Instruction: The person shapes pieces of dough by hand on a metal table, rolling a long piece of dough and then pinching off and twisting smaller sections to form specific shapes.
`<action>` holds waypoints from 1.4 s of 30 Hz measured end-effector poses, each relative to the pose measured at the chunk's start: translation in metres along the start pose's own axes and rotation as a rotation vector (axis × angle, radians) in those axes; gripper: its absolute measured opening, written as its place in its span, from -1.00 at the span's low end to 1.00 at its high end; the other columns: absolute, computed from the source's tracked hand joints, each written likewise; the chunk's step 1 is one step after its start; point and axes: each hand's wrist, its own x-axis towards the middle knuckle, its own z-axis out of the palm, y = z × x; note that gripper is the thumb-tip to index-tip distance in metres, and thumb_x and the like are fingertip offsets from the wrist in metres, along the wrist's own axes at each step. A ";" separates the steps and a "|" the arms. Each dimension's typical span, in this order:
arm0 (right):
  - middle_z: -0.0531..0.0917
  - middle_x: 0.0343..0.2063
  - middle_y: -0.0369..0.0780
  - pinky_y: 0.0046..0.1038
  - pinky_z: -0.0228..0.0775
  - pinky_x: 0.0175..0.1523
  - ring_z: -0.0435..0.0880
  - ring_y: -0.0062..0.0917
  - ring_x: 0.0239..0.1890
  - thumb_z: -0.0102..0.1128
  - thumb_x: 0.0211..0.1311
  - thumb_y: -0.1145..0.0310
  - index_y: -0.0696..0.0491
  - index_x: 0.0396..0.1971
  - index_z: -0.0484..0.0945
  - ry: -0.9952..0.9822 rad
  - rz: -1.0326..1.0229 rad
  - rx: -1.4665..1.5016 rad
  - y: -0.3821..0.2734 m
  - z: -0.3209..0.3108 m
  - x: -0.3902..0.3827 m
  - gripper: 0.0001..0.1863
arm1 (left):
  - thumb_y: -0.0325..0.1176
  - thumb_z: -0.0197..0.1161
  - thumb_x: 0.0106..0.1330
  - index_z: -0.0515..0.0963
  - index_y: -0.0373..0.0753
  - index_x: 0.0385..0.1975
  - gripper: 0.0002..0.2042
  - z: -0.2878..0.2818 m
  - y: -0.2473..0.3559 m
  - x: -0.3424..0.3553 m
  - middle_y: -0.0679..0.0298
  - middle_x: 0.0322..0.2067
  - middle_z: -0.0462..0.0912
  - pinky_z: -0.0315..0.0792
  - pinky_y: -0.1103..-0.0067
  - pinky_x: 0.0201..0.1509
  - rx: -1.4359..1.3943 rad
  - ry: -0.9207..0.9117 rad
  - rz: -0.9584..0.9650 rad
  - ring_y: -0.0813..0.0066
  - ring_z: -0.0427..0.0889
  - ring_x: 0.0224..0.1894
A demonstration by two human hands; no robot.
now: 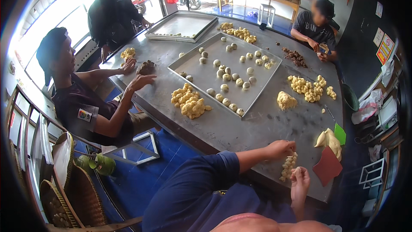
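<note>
My left hand [281, 149] is closed at the table's near edge, its fingertips by the top of a cluster of small pale dough pieces [288, 168]. What it holds, if anything, is too small to make out. Just right of the cluster, my right hand [300, 181] pinches a small piece of dough [295, 171]. A red dough scraper [327, 166] lies to the right of my hands. Beyond it are a smooth lump of dough [329, 142] and a green scraper [339, 134]. Farther up sits a rough yellow dough lump [286, 101].
A metal tray [199, 75] with scattered round dough balls fills the table's middle. Yellow dough piles [189, 102] and brown filling [294, 57] lie around it. A second tray [182, 26] stands far left. One co-worker [98, 99] sits left, another [317, 28] far right, a third [113, 15] behind.
</note>
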 end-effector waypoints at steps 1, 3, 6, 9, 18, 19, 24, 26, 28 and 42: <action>0.60 -0.33 -0.28 -0.61 0.43 -0.21 0.54 -0.65 -0.39 0.22 0.30 0.45 0.14 -0.18 0.52 -0.010 -0.070 -0.229 -0.003 -0.001 -0.004 -0.85 | -0.43 0.27 0.14 0.47 -0.28 -0.27 -0.80 0.000 0.003 -0.001 0.06 -0.35 0.64 0.46 0.31 -0.17 -0.031 0.010 -0.030 0.02 0.63 -0.20; 0.59 -0.33 -0.24 -0.54 0.44 -0.20 0.56 -0.56 -0.38 0.24 0.25 0.49 0.16 -0.23 0.57 -0.058 -0.436 -0.799 0.004 -0.020 -0.003 -0.87 | -0.43 0.31 0.09 0.46 -0.28 -0.26 -0.76 0.001 0.007 0.000 0.06 -0.34 0.64 0.46 0.31 -0.16 -0.095 0.022 -0.077 0.04 0.62 -0.19; 0.57 -0.33 -0.16 -0.43 0.44 -0.20 0.59 -0.41 -0.37 0.28 0.11 0.58 0.17 -0.30 0.61 0.002 -0.528 -1.125 0.027 -0.031 -0.013 -0.87 | -0.42 0.36 0.01 0.44 -0.29 -0.27 -0.70 0.007 -0.007 0.001 0.05 -0.34 0.65 0.47 0.33 -0.15 -0.140 0.071 -0.009 0.06 0.64 -0.19; 0.59 -0.29 -0.13 -0.41 0.46 -0.19 0.63 -0.39 -0.36 0.31 0.04 0.63 0.16 -0.23 0.58 0.065 -0.411 -1.150 0.040 -0.025 -0.018 -0.75 | -0.43 0.34 0.02 0.47 -0.31 -0.22 -0.69 0.006 -0.008 0.001 0.03 -0.35 0.66 0.48 0.35 -0.15 -0.128 -0.022 -0.080 0.07 0.66 -0.22; 0.67 -0.28 -0.15 -0.38 0.51 -0.15 0.68 -0.40 -0.28 0.31 0.03 0.66 0.10 -0.06 0.62 0.050 -0.895 -1.183 -0.008 0.019 0.009 -0.60 | -0.42 0.28 0.24 0.50 -0.32 0.03 -0.65 0.013 -0.020 0.001 0.13 -0.37 0.69 0.54 0.47 -0.25 -0.251 -0.298 0.181 0.37 0.70 -0.37; 0.68 -0.29 -0.15 -0.39 0.51 -0.15 0.68 -0.40 -0.28 0.31 0.03 0.65 0.11 -0.08 0.63 0.035 -0.879 -1.168 -0.007 0.016 0.013 -0.62 | -0.42 0.27 0.25 0.50 -0.33 0.01 -0.67 0.014 -0.017 0.001 0.15 -0.39 0.68 0.54 0.48 -0.26 -0.332 -0.306 0.144 0.41 0.69 -0.39; 0.68 -0.30 -0.19 -0.49 0.51 -0.17 0.67 -0.48 -0.29 0.30 0.10 0.62 0.17 -0.20 0.62 -0.002 -0.737 -1.095 0.007 -0.003 0.034 -0.77 | -0.44 0.24 0.27 0.53 -0.31 -0.12 -0.79 0.008 -0.004 -0.002 0.23 -0.43 0.67 0.52 0.49 -0.27 -0.424 -0.262 0.076 0.53 0.67 -0.39; 0.65 -0.34 -0.25 -0.55 0.48 -0.22 0.63 -0.57 -0.34 0.27 0.17 0.58 0.18 -0.23 0.59 0.046 -0.504 -0.913 0.016 -0.011 0.038 -0.84 | -0.44 0.25 0.25 0.54 -0.28 -0.18 -0.82 0.011 -0.010 0.001 0.22 -0.43 0.68 0.52 0.47 -0.25 -0.406 -0.203 0.163 0.47 0.68 -0.37; 0.61 -0.38 -0.31 -0.61 0.44 -0.27 0.58 -0.65 -0.40 0.24 0.24 0.54 0.18 -0.23 0.56 0.029 -0.256 -0.586 0.019 -0.014 0.039 -0.88 | -0.43 0.26 0.23 0.56 -0.25 -0.22 -0.84 0.012 -0.019 0.002 0.21 -0.43 0.68 0.51 0.46 -0.23 -0.303 -0.112 0.215 0.39 0.69 -0.35; 0.65 -0.25 -0.16 -0.32 0.48 -0.12 0.66 -0.25 -0.19 0.25 0.14 0.54 0.03 -0.22 0.68 0.146 -0.686 -1.241 0.010 -0.025 0.085 -0.80 | -0.46 0.34 0.12 0.50 -0.23 -0.26 -0.79 0.001 -0.026 0.004 0.11 -0.37 0.68 0.52 0.39 -0.19 -0.032 0.211 -0.154 0.16 0.68 -0.30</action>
